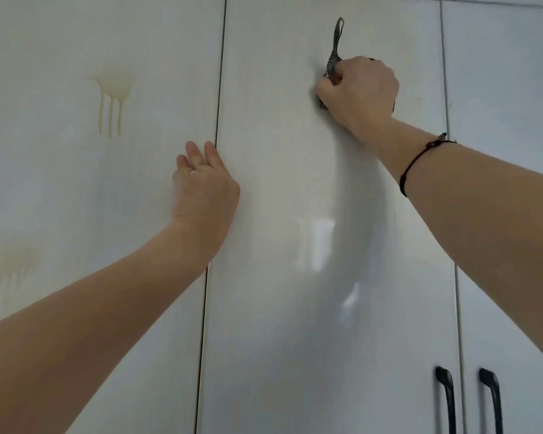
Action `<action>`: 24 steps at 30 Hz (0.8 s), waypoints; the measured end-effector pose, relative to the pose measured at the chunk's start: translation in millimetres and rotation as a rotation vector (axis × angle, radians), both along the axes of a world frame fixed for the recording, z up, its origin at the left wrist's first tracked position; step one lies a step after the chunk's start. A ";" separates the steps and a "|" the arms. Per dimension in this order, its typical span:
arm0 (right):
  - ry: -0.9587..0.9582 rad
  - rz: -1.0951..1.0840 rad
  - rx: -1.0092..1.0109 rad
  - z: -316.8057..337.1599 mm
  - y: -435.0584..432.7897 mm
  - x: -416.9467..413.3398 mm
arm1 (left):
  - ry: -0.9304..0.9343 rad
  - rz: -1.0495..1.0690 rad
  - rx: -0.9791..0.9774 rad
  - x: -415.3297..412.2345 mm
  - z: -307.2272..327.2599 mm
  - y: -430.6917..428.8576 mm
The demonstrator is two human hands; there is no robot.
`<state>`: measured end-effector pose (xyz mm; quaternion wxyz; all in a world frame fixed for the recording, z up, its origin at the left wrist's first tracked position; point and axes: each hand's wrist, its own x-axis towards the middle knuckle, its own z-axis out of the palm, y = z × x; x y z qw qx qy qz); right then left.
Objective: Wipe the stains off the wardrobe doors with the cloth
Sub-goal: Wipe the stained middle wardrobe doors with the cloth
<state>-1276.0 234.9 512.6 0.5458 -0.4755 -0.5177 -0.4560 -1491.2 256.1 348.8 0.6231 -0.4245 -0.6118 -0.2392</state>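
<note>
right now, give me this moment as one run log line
right hand grips cloth on middle door | left hand open, flat on left door | upper stain, lower stain unwiped

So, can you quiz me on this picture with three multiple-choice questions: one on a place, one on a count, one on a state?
1. The cloth is pressed on: A the left door; B the middle door; C the floor.
2. How many black handles show? A one; B two; C four.
3. The left hand is: A open; B a fist; C holding a bottle.
Answers: B, the right hand grips it there; B, two sit low on the right; A, its fingers are straight.
</note>
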 end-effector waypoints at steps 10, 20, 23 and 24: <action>0.077 0.085 0.040 -179.1 5.1 33.8 | -0.061 -0.024 -0.156 -0.7 7.5 -17.9; 0.099 0.090 0.027 -314.1 4.2 70.6 | -0.059 -0.140 -0.133 -0.1 2.6 -27.8; 0.025 0.083 0.069 -311.2 3.5 76.4 | -0.070 -0.168 -0.144 -2.5 5.1 -23.4; -0.007 0.079 0.085 -304.6 2.6 78.5 | -0.090 -0.201 -0.152 -2.1 5.4 -22.6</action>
